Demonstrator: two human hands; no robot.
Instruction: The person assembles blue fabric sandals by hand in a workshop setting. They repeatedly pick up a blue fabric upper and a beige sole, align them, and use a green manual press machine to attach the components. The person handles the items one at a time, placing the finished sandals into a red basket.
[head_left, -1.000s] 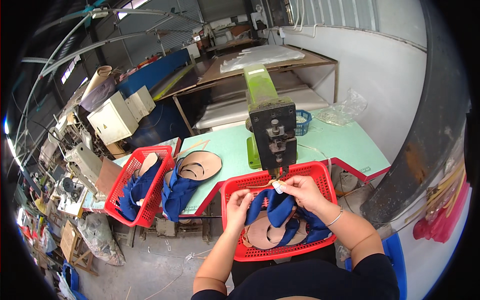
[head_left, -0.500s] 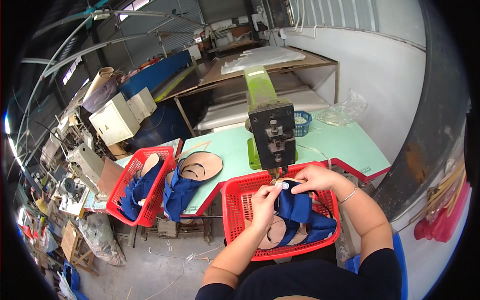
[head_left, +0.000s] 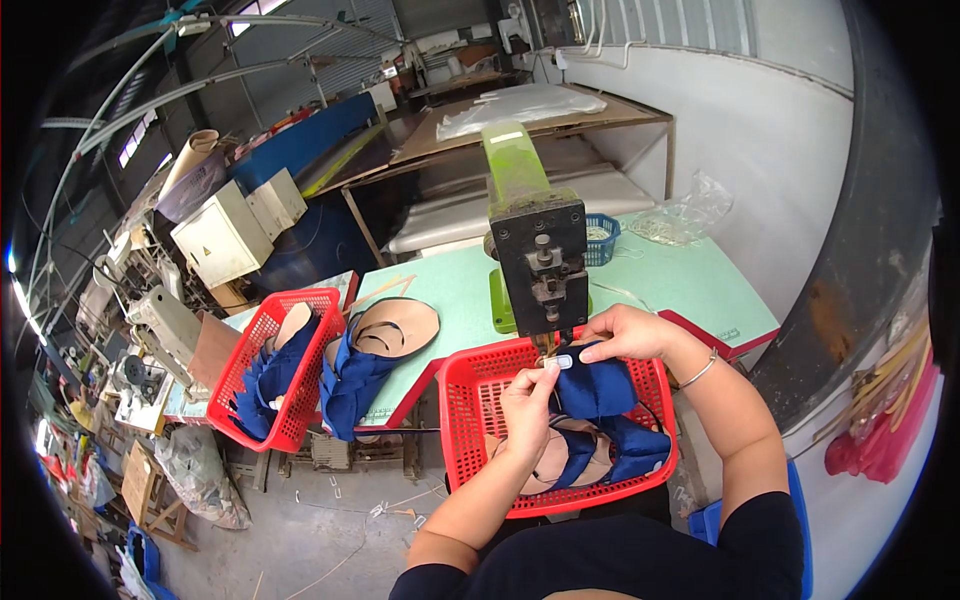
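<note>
Between my hands is a blue fabric shoe upper (head_left: 597, 390) with a small pale buckle (head_left: 560, 362) at its edge. My left hand (head_left: 530, 405) is closed, its thumb and finger pinching the piece at the buckle. Thumb and fingers of my right hand (head_left: 628, 334) press together on the upper's far edge. The edge lies right under the tool of a green press machine (head_left: 542, 262) with a black head; whether they touch I cannot tell. Below my hands, a red plastic basket (head_left: 462, 440) holds more blue uppers with tan insoles (head_left: 590, 460).
Left of the machine, a stack of blue and tan shoe pieces (head_left: 385, 345) lies on the green tabletop (head_left: 465, 325). Farther left stands another red basket (head_left: 310, 400) with similar pieces. Behind the machine are a small blue basket (head_left: 602, 240) and a clear plastic bag (head_left: 690, 212).
The buckled edge has shifted slightly left and turned flatter under the machine's tool, both hands keeping their grip. The whole view has moved a little.
</note>
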